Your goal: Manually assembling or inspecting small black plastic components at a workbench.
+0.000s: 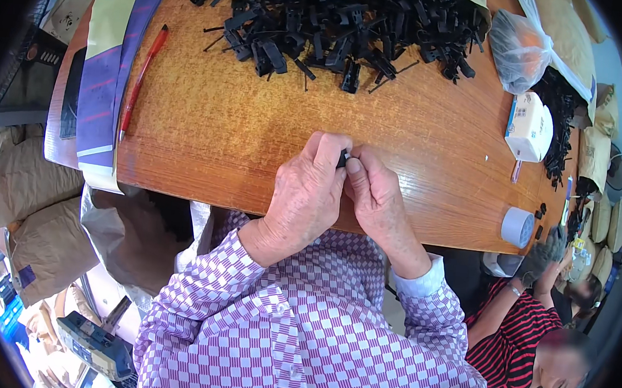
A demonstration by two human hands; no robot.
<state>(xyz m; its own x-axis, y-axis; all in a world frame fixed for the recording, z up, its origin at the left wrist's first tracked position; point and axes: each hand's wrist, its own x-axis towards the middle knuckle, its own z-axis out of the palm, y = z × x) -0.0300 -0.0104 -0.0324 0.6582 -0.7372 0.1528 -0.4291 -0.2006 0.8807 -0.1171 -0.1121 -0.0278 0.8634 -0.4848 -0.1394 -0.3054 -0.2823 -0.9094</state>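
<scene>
Two hands: my left hand (pixel 305 192) and my right hand (pixel 384 203) meet at the fingertips above the table (pixel 244 117), inside its near edge.
Small black piece: one (pixel 342 158), between my fingertips, mostly covered by them; its shape I cannot make out.
Left grip: closed, fingers curled round the piece.
Right grip: pinched on the piece's right side, thumb and forefinger together.
Handling: I judge it best to let the left hand anchor the piece and the right thumb press in small, even pushes, wrists low and in line, since a piece this small could twist or slip.
Black heap: one large pile (pixel 336 33) at the far side, its parts too tangled to count.
Second black heap: one (pixel 559 125), at the right.
Red pen: one (pixel 143 81), lying at the left.
White pack: one (pixel 524 133).
Grey cylinder: one (pixel 517 227), near the right edge.
Clear plastic bag: one (pixel 517 51), something orange inside.
Gloved hand: one clearly visible (pixel 546 255), a co-worker's.
</scene>
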